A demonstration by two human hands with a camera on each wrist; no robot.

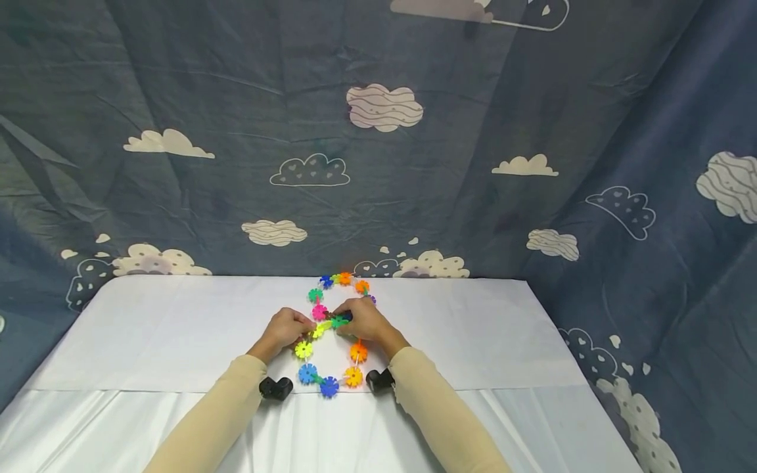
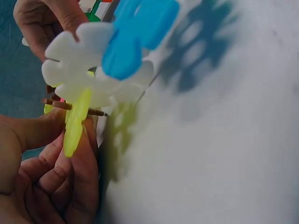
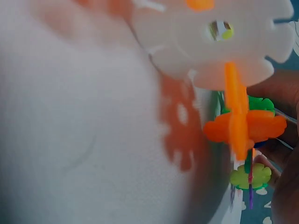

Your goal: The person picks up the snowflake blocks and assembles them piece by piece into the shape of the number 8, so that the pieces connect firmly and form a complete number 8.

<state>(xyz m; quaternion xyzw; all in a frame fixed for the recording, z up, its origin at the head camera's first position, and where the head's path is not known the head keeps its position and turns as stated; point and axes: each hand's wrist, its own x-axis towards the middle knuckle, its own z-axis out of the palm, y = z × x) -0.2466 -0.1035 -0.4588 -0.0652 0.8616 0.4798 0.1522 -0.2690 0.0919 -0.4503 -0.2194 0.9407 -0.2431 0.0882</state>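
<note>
A chain of interlocking snowflake discs lies in two loops on the white table, one loop beyond the other. My left hand [image 1: 290, 328] holds the left side of the chain where the loops meet. In the left wrist view its thumb and fingers pinch around a brown disc [image 2: 61, 104] and a yellow disc [image 2: 76, 126], with a white disc [image 2: 70, 70] and a blue disc [image 2: 124, 56] linked nearby. My right hand [image 1: 365, 320] grips the chain at a green disc [image 1: 339, 322], partly covering it. Orange discs [image 1: 358, 353] hang on below that hand.
The far loop includes a pink disc [image 1: 319, 312] and an orange disc [image 1: 345, 279]. Blue discs [image 1: 329, 387] form the near end. A dark cloud-print curtain [image 1: 414, 197] stands behind the table [image 1: 473, 335]. Black wrist devices [image 1: 276, 388] sit by both forearms.
</note>
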